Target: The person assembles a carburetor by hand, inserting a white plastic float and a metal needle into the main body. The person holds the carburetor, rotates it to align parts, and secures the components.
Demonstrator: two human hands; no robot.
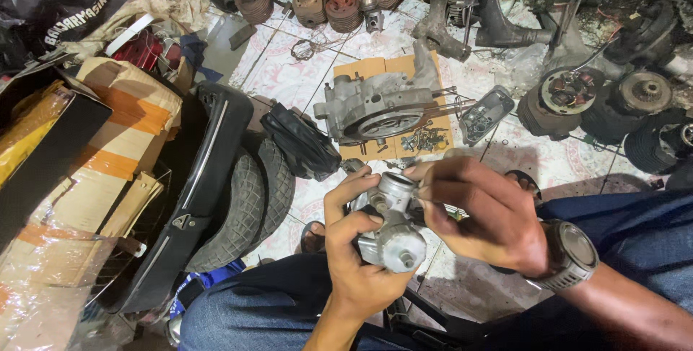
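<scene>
Both grip one metal part (393, 225): my left hand (357, 264) clamps its lower end, my right hand (480, 214) pinches its top, long axis upright.

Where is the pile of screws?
In the head view, the screws lie on the cardboard, right of the big metal engine case, above the hands.

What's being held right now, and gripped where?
A small silver metal engine part, likely a carburetor. The left hand wraps its lower body from the side; the right hand pinches its upper cylindrical end with the fingertips.
</scene>
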